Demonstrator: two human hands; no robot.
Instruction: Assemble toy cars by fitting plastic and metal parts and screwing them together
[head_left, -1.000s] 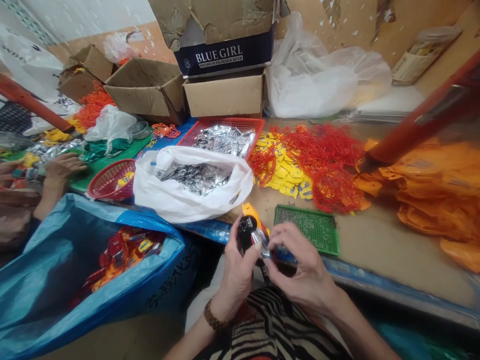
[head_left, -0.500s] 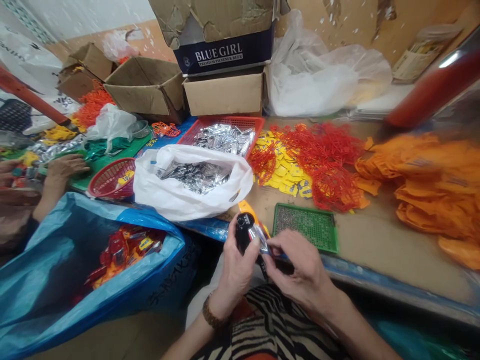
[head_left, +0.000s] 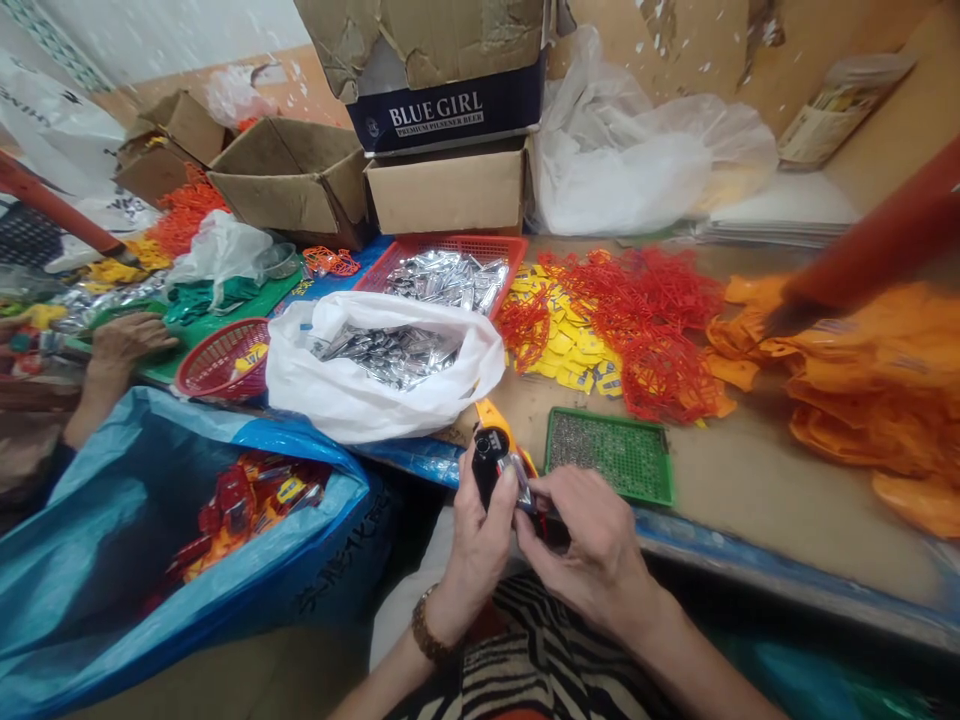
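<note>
My left hand (head_left: pixel 478 520) is closed round a small yellow-orange and black plastic piece (head_left: pixel 491 445) with a round black end. A silver part lies along it near my left thumb. My right hand (head_left: pixel 589 535) pinches at the silver part's lower end, fingers and thumb drawn together. What exactly sits between those fingertips is hidden. Just beyond my right hand lies a green tray (head_left: pixel 652 455) of tiny metal bits on the table. Left of the piece stands a white plastic bag (head_left: pixel 322 400) full of shiny silver parts.
A blue sack (head_left: pixel 322 540) with red and orange pieces stands left. Behind are a red basket (head_left: pixel 375 275) of silver parts, yellow pieces (head_left: pixel 574 350), red plastic frames (head_left: pixel 664 300) and an orange heap (head_left: pixel 885 400). A red pole (head_left: pixel 885 240) slants in. A co-worker's hand (head_left: pixel 131 340) is far left.
Both hands stay on the piece, with my right fingers shifted slightly left along its lower end. At the right, the red pole's end appears lower, now over the orange heap.
</note>
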